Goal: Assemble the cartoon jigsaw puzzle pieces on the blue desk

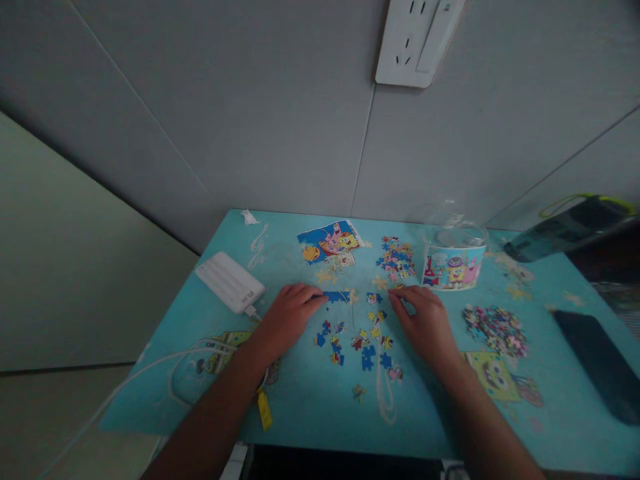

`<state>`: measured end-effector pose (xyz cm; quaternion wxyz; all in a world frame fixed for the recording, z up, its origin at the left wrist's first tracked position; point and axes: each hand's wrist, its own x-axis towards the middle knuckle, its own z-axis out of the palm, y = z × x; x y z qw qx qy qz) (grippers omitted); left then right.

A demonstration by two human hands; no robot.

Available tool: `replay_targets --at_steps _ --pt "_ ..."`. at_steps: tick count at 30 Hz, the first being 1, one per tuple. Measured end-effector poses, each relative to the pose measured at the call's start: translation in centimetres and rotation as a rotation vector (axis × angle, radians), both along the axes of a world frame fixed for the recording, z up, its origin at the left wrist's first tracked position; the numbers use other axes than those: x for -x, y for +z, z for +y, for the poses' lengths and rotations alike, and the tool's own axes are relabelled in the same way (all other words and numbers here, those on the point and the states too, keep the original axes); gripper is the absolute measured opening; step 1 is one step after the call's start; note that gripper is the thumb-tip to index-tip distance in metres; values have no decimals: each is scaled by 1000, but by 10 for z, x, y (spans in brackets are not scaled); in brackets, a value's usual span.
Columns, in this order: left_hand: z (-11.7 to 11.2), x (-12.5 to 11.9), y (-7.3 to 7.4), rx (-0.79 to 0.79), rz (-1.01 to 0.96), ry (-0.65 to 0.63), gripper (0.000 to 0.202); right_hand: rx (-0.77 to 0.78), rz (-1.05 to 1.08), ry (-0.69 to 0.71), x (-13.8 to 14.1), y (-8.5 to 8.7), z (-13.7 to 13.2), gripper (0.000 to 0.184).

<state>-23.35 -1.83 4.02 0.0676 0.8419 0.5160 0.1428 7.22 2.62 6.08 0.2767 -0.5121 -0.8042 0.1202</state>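
Note:
My left hand (294, 311) has its thumb and fingertips closed on the left end of a short strip of joined blue jigsaw pieces (338, 296), which lies on the table. My right hand (421, 313) has thumb and forefinger pinched together; whatever is between them is too small or hidden to make out. Just left of those fingertips lies a jigsaw piece (374, 298) with blue and white on it. Below and between the hands, several loose jigsaw pieces (368, 358) are spread out, mostly blue, yellow and red.
Behind the hands lie a picture card (333, 241) and a heap of pieces (396, 257). A clear tub (454, 267) stands right of them. Another heap (496, 331), a dark phone (597, 363) and a bottle (565, 230) are at right. A white power bank (230, 281) with a cable lies left.

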Motion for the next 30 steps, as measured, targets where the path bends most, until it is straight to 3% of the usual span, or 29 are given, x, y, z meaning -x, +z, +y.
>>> replay_targets --at_steps 11,22,30 --pt "-2 -1 2 -7 21 -7 43 30 -20 56 8 -9 -1 23" --pt "-2 -6 7 -12 0 9 48 50 -47 181 14 -9 -6 53" --pt "-3 -13 -1 4 79 -20 47 37 -25 158 15 -11 -6 52"
